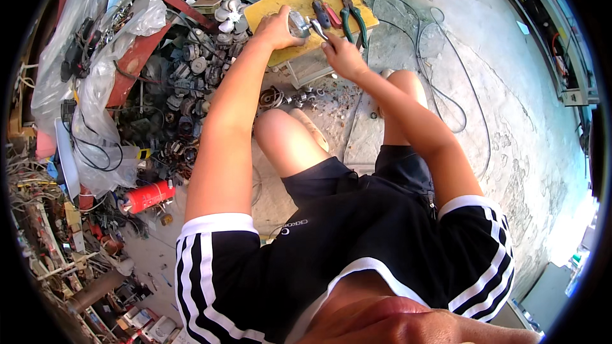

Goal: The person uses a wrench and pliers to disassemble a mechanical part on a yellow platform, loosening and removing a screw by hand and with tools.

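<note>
Over a small yellow-topped stool, my left hand is wrapped around a grey, rounded metal part, probably a small motor. My right hand grips a short silver hand tool, its head against or very near that part; its exact kind is too small to tell. Beyond my right hand lie a screwdriver with a dark handle and one with a red handle. Pliers with green handles rest beside them at the stool's right edge.
Left of the stool is a heap of small motors and metal parts. A red cylinder lies lower left, near crumpled clear plastic sheeting. Cable loops across the concrete floor on the right. Metal scraps lie before the stool.
</note>
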Motion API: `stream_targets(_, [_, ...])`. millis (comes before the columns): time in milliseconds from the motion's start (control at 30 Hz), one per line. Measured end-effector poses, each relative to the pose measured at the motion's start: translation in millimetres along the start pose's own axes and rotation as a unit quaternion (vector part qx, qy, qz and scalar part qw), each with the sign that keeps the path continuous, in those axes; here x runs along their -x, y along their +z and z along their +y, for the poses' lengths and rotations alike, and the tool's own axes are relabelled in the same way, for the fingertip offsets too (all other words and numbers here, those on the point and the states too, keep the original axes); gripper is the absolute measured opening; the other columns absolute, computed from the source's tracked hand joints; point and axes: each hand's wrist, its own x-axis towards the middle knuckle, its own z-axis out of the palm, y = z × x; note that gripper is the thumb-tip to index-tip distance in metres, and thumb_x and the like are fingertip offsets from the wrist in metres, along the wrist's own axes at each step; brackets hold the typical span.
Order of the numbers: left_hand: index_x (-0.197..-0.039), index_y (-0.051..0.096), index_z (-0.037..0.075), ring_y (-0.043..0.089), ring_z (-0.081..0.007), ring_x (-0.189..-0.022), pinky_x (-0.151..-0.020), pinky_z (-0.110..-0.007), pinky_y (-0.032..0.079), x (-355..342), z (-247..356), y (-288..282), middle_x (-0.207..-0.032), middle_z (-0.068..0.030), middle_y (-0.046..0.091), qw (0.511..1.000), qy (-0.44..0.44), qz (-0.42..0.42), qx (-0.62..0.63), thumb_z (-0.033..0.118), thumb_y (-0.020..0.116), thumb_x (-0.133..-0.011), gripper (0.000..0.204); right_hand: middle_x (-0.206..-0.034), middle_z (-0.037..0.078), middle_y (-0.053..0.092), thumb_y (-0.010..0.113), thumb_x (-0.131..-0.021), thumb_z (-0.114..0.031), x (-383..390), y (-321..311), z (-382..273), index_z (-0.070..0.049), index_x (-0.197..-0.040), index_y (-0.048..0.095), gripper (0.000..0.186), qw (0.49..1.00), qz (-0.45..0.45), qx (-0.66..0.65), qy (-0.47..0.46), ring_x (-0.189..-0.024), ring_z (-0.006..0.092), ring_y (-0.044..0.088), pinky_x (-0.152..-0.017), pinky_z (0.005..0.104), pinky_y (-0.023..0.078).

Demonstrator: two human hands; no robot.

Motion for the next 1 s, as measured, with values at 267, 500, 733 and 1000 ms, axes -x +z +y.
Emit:
stream_targets(267, [-0.131,0.041,-0.001,0.064,-0.0397,-0.104,-0.089,-0.044,0.051,11.7,20.5,11.7,-0.108,-0.0251,0.066,0.999,0.012,0.032,-0.031,0.050,0.082,-0.062,0.095,-0.063,0.004,0.051,0.053,-0.089,-0.011,-86.2,-86.7,-67.2,-0.005,-0.073,0.052,0.018,0.803,-0.279,-0.357,0.386,-0.050,0.0101,0.049,-0.039,0.0233,0.039])
stream_targets(500, [-0.131,0.041,-0.001,0.064,-0.0404,-0.102,-0.089,-0.044,0.052,9.3,17.5,13.9,-0.106,-0.0250,0.067,0.999,0.015,0.024,-0.044,0.052,0.081,-0.061,0.097,-0.069,-0.001,0.049,0.054,-0.094,-0.018,-51.8,-74.7,-44.9,-0.004,-0.103,0.060,0.018,0.926,-0.283,-0.179,0.172,-0.054,0.0081,0.043,-0.043,0.0237,0.034])
stream_targets(733, [-0.132,0.041,0.000,0.063,-0.0409,-0.104,-0.090,-0.045,0.051,9.3,15.8,11.5,-0.109,-0.0267,0.066,0.999,-0.005,0.024,-0.037,0.051,0.081,-0.062,0.096,-0.105,0.029,0.063,0.051,-0.094,-0.010,29.0,-15.5,7.8,-0.012,-0.145,0.042,0.052,0.991,0.019,-0.056,-0.117,-0.095,0.0452,0.062,-0.082,0.0491,0.049])
stream_targets(1000, [-0.136,0.039,0.003,0.061,-0.0435,-0.107,-0.097,-0.045,0.047,10.8,23.0,11.5,-0.113,-0.0246,0.065,0.998,-0.003,0.034,-0.043,0.051,0.082,-0.062,0.098,-0.107,0.030,0.061,0.052,-0.095,-0.007,20.6,57.5,64.5,-0.022,-0.156,0.015,0.073,0.994,0.037,-0.068,-0.075,-0.098,0.0469,0.059,-0.083,0.0502,0.048])
